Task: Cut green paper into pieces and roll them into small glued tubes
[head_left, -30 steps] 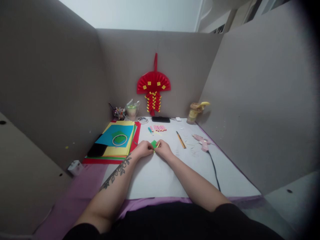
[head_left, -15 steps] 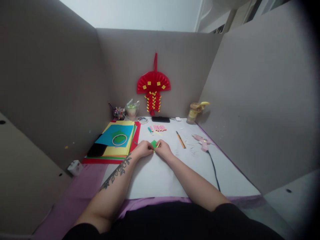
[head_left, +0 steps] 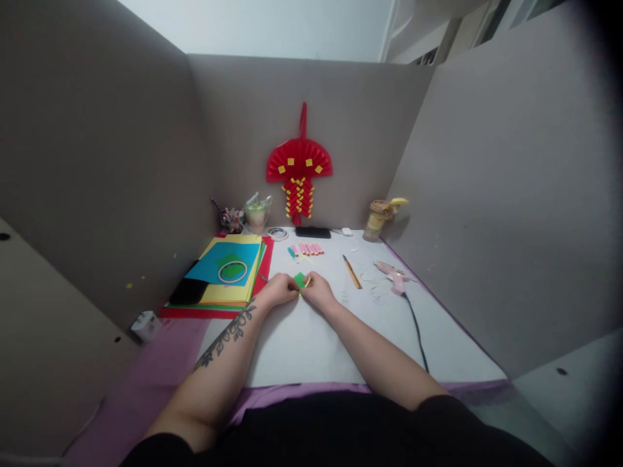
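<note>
A small piece of green paper [head_left: 299,279] is pinched between my two hands near the middle of the white table top. My left hand [head_left: 281,290] is closed on its left side, and my right hand [head_left: 317,292] is closed on its right side. A thin pale yellow strip shows at the fingertips of my right hand; whether it is joined to the green paper I cannot tell. Beyond my hands lie several small pink paper rolls [head_left: 311,249] and a teal one [head_left: 291,252]. My fingers hide the paper's lower part.
At left is a stack of coloured paper [head_left: 219,293] with a hoop [head_left: 219,272] on top. To the right lie a craft knife [head_left: 351,271], a pink glue gun [head_left: 395,279] with its cord, and a drink cup [head_left: 374,224]. A phone [head_left: 313,232] is at the back.
Almost nothing differs. Both hands stay at the same place with the green paper between them.
</note>
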{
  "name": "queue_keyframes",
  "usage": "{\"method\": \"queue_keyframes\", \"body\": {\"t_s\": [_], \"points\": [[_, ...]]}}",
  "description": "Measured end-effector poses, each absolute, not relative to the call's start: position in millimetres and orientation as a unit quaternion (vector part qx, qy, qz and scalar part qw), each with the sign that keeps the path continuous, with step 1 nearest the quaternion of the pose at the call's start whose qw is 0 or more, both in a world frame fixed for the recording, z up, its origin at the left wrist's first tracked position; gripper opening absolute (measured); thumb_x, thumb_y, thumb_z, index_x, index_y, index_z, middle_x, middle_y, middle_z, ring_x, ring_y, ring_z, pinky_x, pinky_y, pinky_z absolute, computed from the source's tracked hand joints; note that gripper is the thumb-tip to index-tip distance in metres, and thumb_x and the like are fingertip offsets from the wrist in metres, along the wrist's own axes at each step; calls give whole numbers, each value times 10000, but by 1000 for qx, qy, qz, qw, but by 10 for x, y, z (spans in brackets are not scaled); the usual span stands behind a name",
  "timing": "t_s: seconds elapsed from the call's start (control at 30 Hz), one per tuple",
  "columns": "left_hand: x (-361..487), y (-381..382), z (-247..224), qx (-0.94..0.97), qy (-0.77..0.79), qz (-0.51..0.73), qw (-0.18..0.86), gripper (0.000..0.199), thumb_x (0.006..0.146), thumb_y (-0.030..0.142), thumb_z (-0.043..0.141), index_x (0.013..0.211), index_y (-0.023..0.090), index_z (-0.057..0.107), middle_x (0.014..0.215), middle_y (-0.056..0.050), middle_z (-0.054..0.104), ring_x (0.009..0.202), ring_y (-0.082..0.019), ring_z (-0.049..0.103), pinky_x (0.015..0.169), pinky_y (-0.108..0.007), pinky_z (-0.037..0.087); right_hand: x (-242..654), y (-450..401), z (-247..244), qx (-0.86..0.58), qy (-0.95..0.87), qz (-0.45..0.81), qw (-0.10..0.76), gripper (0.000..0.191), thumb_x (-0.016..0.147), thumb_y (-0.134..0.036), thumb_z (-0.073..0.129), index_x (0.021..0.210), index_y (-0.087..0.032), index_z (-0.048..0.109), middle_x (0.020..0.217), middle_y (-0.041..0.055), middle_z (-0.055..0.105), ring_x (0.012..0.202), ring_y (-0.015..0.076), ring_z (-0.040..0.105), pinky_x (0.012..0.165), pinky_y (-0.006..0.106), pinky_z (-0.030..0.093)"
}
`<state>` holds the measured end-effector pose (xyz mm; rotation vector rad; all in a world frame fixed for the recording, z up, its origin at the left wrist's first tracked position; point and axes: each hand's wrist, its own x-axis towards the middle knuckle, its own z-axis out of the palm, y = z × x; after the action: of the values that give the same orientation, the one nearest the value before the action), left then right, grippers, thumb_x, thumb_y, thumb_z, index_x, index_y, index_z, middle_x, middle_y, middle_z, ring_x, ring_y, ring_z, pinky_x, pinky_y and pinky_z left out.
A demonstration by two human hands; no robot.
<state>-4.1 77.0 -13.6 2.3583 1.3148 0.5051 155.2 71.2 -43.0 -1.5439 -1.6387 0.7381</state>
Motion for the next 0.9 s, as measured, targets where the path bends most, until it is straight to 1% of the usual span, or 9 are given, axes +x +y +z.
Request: {"method": "queue_keyframes", "body": {"t_s": [0.23, 0.67, 0.9], "points": [[-32, 770, -141, 840, 475, 178, 192, 273, 660, 223, 501, 807, 171, 725, 768, -47, 707, 696, -168, 609, 659, -232, 432, 1550, 717, -442, -602, -645, 283, 377, 182, 548, -165, 542, 720, -204, 494, 580, -54, 517, 552, 121, 487, 497, 204, 298], [-32, 774, -151, 841, 479, 172, 182, 250, 649, 254, 536, 803, 182, 719, 760, -37, 703, 691, -167, 604, 650, -232, 430, 1545, 699, -409, -612, -642, 281, 366, 186, 549, -157, 545, 722, -204, 496, 577, -58, 518, 556, 118, 488, 506, 203, 304], [-27, 762, -127, 839, 485, 165, 181, 254, 657, 262, 540, 817, 185, 721, 785, -40, 705, 718, -173, 608, 680, -240, 440, 1545, 705, -421, -611, -641, 284, 367, 189, 551, -165, 548, 729, -203, 497, 585, -53, 522, 563, 122, 492, 509, 206, 310]]}}
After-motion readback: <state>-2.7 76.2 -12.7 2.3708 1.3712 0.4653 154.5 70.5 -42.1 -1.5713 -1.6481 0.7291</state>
